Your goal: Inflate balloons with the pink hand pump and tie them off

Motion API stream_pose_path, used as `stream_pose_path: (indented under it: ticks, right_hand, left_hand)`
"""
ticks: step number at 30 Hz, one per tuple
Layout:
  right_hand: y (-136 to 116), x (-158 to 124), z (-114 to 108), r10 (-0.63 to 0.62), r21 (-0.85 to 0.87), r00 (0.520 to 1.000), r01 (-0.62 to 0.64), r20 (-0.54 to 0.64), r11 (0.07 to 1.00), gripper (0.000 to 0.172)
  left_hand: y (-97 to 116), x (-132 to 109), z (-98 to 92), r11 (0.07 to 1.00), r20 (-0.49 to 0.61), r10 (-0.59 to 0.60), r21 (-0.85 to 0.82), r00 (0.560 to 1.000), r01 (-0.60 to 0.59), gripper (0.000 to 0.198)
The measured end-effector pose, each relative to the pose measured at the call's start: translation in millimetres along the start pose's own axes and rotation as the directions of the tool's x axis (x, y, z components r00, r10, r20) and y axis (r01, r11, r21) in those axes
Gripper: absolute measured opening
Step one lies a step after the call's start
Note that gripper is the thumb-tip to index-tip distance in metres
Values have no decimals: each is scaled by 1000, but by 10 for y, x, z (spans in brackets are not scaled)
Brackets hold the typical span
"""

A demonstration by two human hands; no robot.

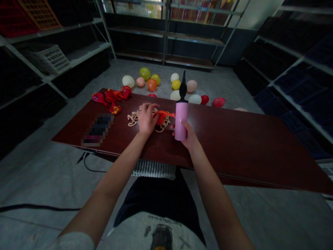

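My right hand (pixel 189 134) is wrapped round a pink balloon pump (pixel 181 119) with a black tapered nozzle pointing up, held upright above the table. My left hand (pixel 147 119) reaches over a tangle of beige, cord-like curly pieces (pixel 132 119), fingers apart and bent down. Close to its thumb and forefinger lies a limp orange-red balloon (pixel 163 114), stretching toward the pump. Whether the fingertips touch it I cannot tell. Several limp red balloons (pixel 111 97), some with yellow marks, lie in a heap at the table's far left.
A blurred-out flat object (pixel 99 128) rests on the left of the dark red table (pixel 234 139). Beyond the far edge, several inflated balloons (pixel 152 84) lie on the grey floor. Metal shelves (pixel 166 34) stand behind and at both sides. A black cable (pixel 39 207) runs at lower left.
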State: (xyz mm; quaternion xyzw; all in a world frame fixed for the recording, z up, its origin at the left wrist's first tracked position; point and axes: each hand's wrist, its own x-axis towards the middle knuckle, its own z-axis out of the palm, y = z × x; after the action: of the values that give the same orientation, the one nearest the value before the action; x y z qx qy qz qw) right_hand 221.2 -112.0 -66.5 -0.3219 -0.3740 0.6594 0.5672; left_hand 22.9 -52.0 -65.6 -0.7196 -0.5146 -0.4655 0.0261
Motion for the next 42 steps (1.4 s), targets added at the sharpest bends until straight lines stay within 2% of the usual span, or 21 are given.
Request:
stream_pose_path:
  ticks: [1, 3, 5, 8, 10, 13, 15, 17, 19, 21, 23, 25, 28, 30, 32, 34, 39, 42]
  right_hand:
    - [-1, -9, -1, -6, -2, 1000, 6, 1, 1000, 60]
    - [-3, -20, -4, -4, -15, 1000, 4, -3, 1000, 60]
    - [-9, -25, 0, 15, -17, 1000, -15, -11, 1000, 59]
    - [-38, -37, 23, 40, 5, 999, -39, -11, 999, 56]
    - [-65, -56, 46, 40, 0, 999, -40, 12, 999, 57]
    - [-93, -96, 70, 29, -30, 997, -27, 66, 999, 60]
    - [-89, -119, 69, 43, -41, 994, -39, 102, 998, 59]
    - [-70, -132, 53, 80, -64, 988, -72, 135, 995, 57]
    - [-46, -135, 32, 115, -94, 980, -101, 163, 990, 59]
    - [-27, -132, 17, 124, -101, 975, -107, 183, 989, 61]
    - [-17, -128, 17, 113, -83, 974, -98, 198, 992, 62]
    - [-14, -125, 33, 113, -70, 970, -100, 217, 992, 63]
    - [-12, -119, 76, 153, -84, 954, -135, 258, 987, 62]
    - [-10, -114, 105, 180, -98, 945, -159, 273, 982, 60]
    - [-3, -111, 124, 201, -109, 942, -178, 268, 978, 60]
    - [8, -109, 128, 219, -122, 942, -193, 256, 974, 60]
    - [21, -113, 110, 212, -137, 944, -182, 254, 974, 58]
    - [3, -119, 112, 234, -153, 939, -199, 254, 968, 61]
  left_hand:
    - [12, -2, -6, 999, -38, -48, 1, 998, 48, 28]
    - [37, -25, -10, 994, -12, -66, -88, 998, 64, 19]
    - [66, -61, -3, 969, 109, 32, -246, 993, -4, 10]
    - [121, -108, 37, 883, 285, 215, -464, 934, -62, 12]
    - [151, -123, 78, 843, 348, 223, -538, 911, -1, 23]
    - [162, -127, 148, 765, 439, 64, -599, 896, 239, 38]
    - [159, -129, 188, 584, 539, -37, -672, 841, 456, 44]
    - [168, -132, 207, 302, 640, -52, -722, 767, 623, 49]
    - [197, -129, 198, 60, 697, -2, -715, 717, 696, 46]
    - [233, -115, 164, -59, 704, 7, -708, 710, 703, 38]
    - [253, -90, 125, -94, 675, -70, -737, 734, 669, 32]
    - [242, -62, 104, -91, 626, -199, -778, 754, 622, 26]
    - [189, -37, 125, -57, 573, -363, -800, 734, 597, 27]
    - [157, -37, 159, -5, 548, -423, -798, 722, 602, 31]
    - [139, -48, 188, 40, 536, -438, -790, 722, 611, 32]
    - [134, -64, 199, 40, 569, -403, -771, 717, 635, 30]
    - [115, -80, 182, -39, 698, -221, -704, 681, 709, 23]
    - [78, -35, 162, -97, 684, -270, -720, 678, 687, 15]
